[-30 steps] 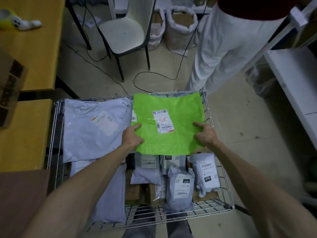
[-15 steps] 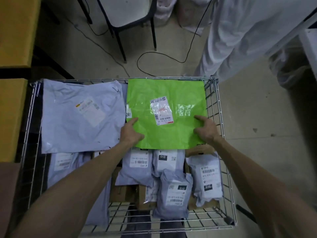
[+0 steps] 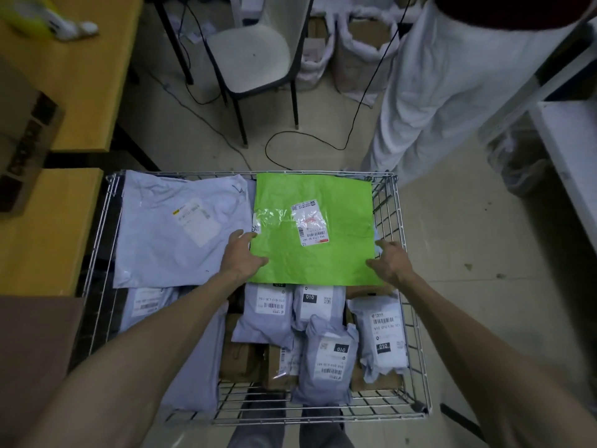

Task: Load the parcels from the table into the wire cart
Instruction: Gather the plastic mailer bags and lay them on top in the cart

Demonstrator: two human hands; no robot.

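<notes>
Green plastic lies under both thumbs: the left hand [image 3: 241, 255] rests at the left edge of the green parcel [image 3: 342, 257] and the right hand [image 3: 389, 261] at its right edge, fingers straight and spread, thumbs touching the film. Neither grip is closed; the fingers curl round nothing. The green parcel lies flat in the far right corner of the wire cart [image 3: 401, 221], white label [image 3: 310, 221] up. Its near edge overlaps several small grey parcels [image 3: 326, 360] that fill the cart's near right part. A large grey parcel [image 3: 168, 244] covers the cart's far left part, just beside the green one, and the left hand's fingers lie over its edge. Brown cardboard boxes [image 3: 239, 357] show low in the cart beneath the small grey parcels. Left of the cart stands a yellow tabletop [image 3: 48, 227], touching or just beside the wire wall; I cannot tell which. Beyond the cart's far side are a white chair [image 3: 255, 56], a black cable [image 3: 290, 137] on the floor and a person in white trousers [image 3: 436, 92].
</notes>
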